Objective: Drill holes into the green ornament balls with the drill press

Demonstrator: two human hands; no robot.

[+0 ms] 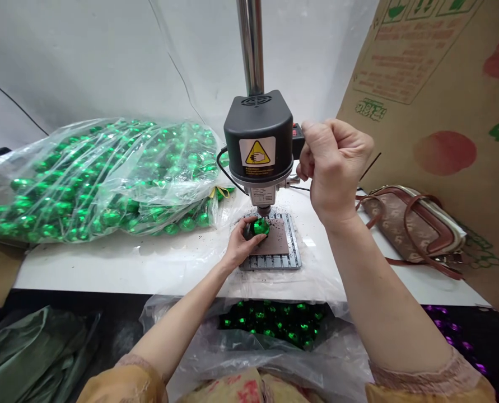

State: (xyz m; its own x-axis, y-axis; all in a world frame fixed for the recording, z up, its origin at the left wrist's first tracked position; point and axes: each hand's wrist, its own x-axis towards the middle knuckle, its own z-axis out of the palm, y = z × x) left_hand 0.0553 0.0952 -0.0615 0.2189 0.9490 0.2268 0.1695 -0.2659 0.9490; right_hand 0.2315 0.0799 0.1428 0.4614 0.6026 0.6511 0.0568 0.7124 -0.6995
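A small bench drill press [258,140] with a black motor housing and a warning label stands on the white table. Under its chuck [264,211], my left hand [239,242] pinches a shiny green faceted ball [259,226] between thumb and fingers. The ball rests over a brown board [276,238] on the grey slotted base [293,258], with dark crumbs scattered round it. At the right of the motor housing, my right hand [335,162] is closed in a fist round the drill press lever, most of which the fingers hide.
A large clear bag of green balls [119,184] lies on the left of the table. Below the front edge, an open plastic bag holds more green balls [274,322]. On the right are a brown handbag [404,224], a cardboard box [400,129] and purple shiny pieces [453,326].
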